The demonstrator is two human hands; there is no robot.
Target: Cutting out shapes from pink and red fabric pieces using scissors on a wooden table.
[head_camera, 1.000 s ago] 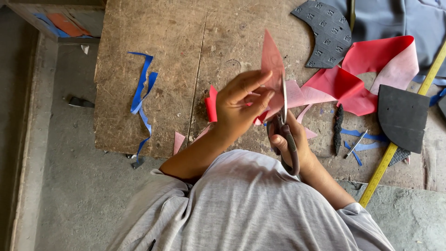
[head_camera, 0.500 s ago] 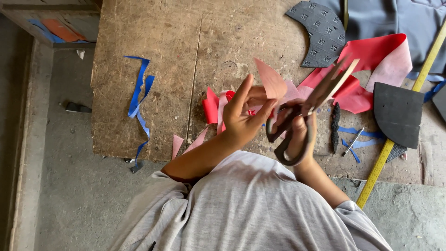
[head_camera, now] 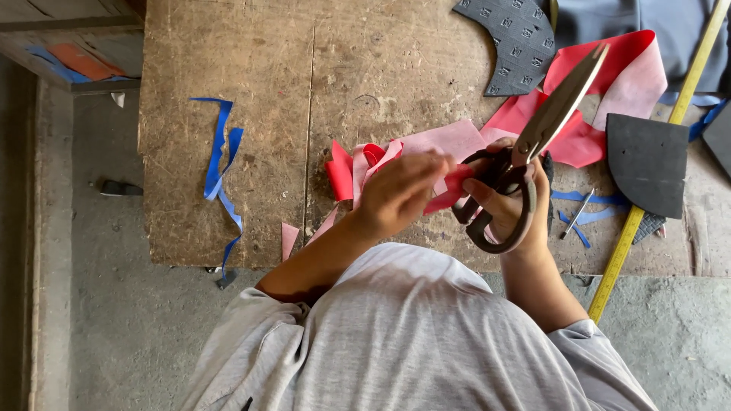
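My right hand grips the black handles of large scissors, whose closed blades point up and to the right. My left hand pinches a red and pink scrap of sheet material just left of the scissors, over the worn wooden board. More red and pink trimmings lie curled on the board beside my left hand. A larger red and pink sheet lies behind the scissor blades.
Blue strips lie at the board's left part. A dark patterned curved piece and a black flat piece lie at the right. A yellow ruler runs diagonally along the right. Grey fabric sits top right. An awl lies near blue scraps.
The scissors have swung from pointing up to pointing up-right and their blades have closed. My left hand has lowered the pink scrap from upright toward the board.
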